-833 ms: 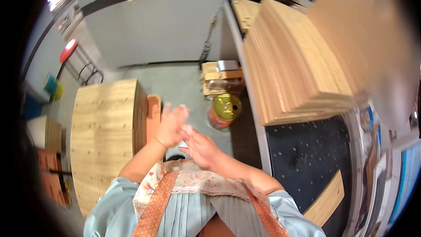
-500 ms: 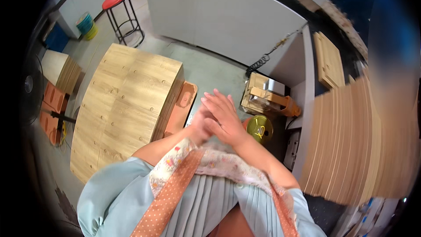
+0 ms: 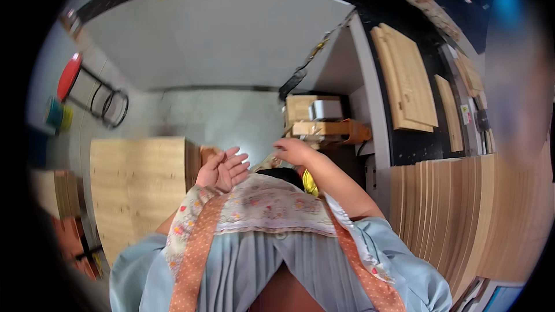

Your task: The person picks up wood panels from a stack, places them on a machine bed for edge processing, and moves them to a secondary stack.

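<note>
My left hand [image 3: 224, 171] is turned palm up in front of my apron, its fingers spread and nothing in it. Across a gap, my right hand [image 3: 296, 152] points inward with its fingers loosely bent, and I see nothing held in it. The floral apron [image 3: 263, 201] with orange dotted straps lies just below both hands. To the left of my left hand is a stack of wood-grain boards [image 3: 139, 167]. A yellow-green round container [image 3: 310, 182] shows partly behind my right forearm.
Many boards stand on edge in a row [image 3: 439, 208] at the right. Loose panels [image 3: 404, 78] lie on a black surface beyond them. Bundled wooden pieces [image 3: 315, 127] sit on the floor ahead, below a coiled hose [image 3: 295, 81]. A red stool [image 3: 70, 76] stands far left.
My hands, pressed together before, have come apart to left and right. The view has turned, so the board stack and stool sit lower and the stool farther left.
</note>
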The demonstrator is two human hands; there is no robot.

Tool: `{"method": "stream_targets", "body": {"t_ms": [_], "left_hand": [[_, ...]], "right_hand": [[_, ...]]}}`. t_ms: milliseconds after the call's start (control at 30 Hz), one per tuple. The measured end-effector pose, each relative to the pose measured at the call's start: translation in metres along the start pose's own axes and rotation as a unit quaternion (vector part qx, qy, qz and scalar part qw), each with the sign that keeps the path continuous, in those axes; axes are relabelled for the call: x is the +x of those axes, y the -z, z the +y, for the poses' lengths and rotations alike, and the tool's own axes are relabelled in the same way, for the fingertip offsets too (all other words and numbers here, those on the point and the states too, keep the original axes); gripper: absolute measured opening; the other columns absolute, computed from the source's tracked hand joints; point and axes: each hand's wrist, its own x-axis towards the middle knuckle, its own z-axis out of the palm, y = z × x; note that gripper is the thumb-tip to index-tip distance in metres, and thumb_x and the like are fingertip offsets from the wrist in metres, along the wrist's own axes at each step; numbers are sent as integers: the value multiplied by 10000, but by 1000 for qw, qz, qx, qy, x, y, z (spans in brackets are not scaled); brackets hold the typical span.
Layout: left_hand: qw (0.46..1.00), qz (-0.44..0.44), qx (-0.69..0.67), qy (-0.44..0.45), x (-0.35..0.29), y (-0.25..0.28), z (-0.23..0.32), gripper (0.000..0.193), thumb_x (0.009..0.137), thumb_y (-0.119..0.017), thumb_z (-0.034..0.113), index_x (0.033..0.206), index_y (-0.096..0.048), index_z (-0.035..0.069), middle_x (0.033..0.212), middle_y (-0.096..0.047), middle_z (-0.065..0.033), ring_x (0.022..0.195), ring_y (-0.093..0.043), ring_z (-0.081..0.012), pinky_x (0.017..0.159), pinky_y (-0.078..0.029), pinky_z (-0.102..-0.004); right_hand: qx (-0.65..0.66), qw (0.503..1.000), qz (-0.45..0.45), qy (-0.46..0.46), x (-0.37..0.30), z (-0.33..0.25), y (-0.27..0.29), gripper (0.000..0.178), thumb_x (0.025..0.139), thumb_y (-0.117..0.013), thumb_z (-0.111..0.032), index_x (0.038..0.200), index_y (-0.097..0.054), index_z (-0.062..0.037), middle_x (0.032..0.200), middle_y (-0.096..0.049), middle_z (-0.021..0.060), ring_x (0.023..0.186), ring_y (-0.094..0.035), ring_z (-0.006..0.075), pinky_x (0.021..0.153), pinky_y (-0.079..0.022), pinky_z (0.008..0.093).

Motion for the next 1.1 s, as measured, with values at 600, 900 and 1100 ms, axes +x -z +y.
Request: {"method": "stream_targets", "body": {"t_ms": [600, 900, 1100], "left_hand": [[931, -94, 342, 89, 356, -199, 96, 406, 926, -474, 249, 1258, -441, 19, 1189, -553, -165, 1051, -568, -275, 884, -468, -388], [707, -340, 620, -10, 592, -342, 53, 541, 883, -521, 104, 1377, -325, 2, 1392, -393, -153, 1319, -335, -239, 1067, -264, -343], [655, -356, 639, 191, 664, -359, -4, 672, 865, -545, 87, 1417, -182, -38, 1461, -238, -227, 1367, -230, -280, 1090, -202, -335]], "right_hand": [[53, 888, 431, 155, 43, 20, 400, 318, 789, -645, -190, 1059, -609, -25, 1007, -634, 148, 921, -613, 270, 807, -486, 347], [-75, 645, 623, -436, -154, 73, 400, 458, 815, -640, -246, 1215, -540, -46, 1222, -544, 176, 1162, -489, 318, 983, -390, 385], [183, 359, 796, -452, -175, 56, 220, 608, 887, -592, -274, 1337, -358, 60, 1342, -433, 231, 1273, -394, 279, 1045, -299, 348]]}}
